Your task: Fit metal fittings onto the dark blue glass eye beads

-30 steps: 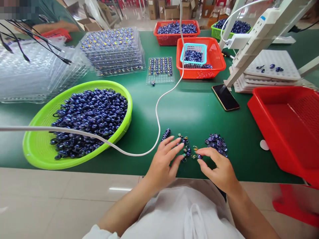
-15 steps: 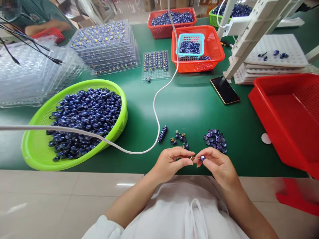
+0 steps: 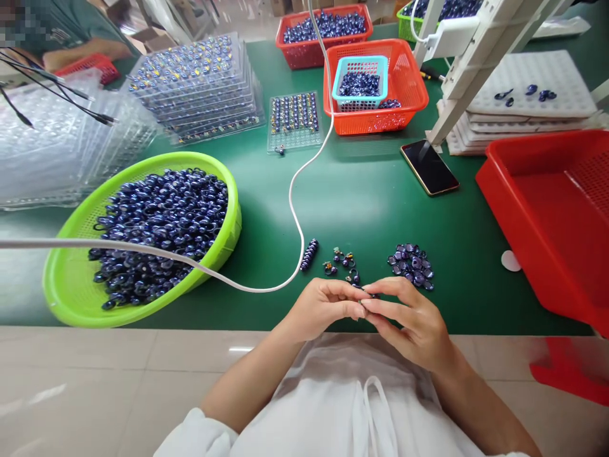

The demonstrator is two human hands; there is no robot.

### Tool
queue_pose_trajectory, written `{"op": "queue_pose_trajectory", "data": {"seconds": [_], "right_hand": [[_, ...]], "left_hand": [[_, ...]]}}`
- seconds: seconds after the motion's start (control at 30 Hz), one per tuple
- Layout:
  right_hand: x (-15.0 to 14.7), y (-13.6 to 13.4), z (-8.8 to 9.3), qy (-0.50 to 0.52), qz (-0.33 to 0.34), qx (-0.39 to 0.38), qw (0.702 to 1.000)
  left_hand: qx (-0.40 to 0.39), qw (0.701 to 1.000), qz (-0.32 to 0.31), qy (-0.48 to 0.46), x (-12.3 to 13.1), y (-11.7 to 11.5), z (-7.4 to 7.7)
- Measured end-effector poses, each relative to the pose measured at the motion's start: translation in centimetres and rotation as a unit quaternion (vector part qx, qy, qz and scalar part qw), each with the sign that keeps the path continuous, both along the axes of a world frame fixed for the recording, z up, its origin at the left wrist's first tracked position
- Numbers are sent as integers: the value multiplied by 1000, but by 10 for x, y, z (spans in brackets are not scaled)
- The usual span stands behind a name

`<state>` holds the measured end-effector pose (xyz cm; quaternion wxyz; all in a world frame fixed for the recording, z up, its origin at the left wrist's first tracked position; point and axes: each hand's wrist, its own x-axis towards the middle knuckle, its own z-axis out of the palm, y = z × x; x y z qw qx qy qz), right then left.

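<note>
In front of my body, at the table's near edge, my two hands meet at the fingertips. My left hand (image 3: 328,308) pinches a small gold-coloured piece, now almost wholly covered by the fingers. My right hand (image 3: 412,320) closes its fingertips over a small shiny dark blue piece (image 3: 374,296), of which only a sliver shows. Whether the two pieces are joined I cannot tell. Just beyond my left fingertips lie several dark blue rings with gold-coloured parts (image 3: 343,259). A pile of flat dark blue caps (image 3: 413,265) rests beyond my right hand, and a row of stacked dark blue rings (image 3: 309,255) lies further left.
A green basket (image 3: 236,222) of dark blue rings stands left, with a white cable (image 3: 266,290) across it. Behind are stacked clear trays (image 3: 247,95), a part-filled tray (image 3: 294,141) and a red basket (image 3: 404,117). A phone (image 3: 431,168) and red bin (image 3: 518,235) are right.
My right fingers have moved left, over the small pieces, and now meet my left fingertips. The dark blue piece, plain to see before, is mostly hidden. The view has shifted slightly.
</note>
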<state>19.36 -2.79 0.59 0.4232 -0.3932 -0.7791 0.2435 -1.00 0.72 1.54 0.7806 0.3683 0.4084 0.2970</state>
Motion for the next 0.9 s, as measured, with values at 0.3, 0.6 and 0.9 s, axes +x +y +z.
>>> {"op": "queue_pose_trajectory", "data": {"seconds": [0.3,0.6,0.9], "right_hand": [[-8,-9,-6,13,-85,-54,995],[-5,-6,3,-19,-17,-79,997],[-2,-8,-5,-12,-43,-104,994]], "left_hand": [[303,936,22,180,2,-13,-4],[402,891,-7,211,-2,-24,-3],[479,694,115,525,-64,4,-27]]}}
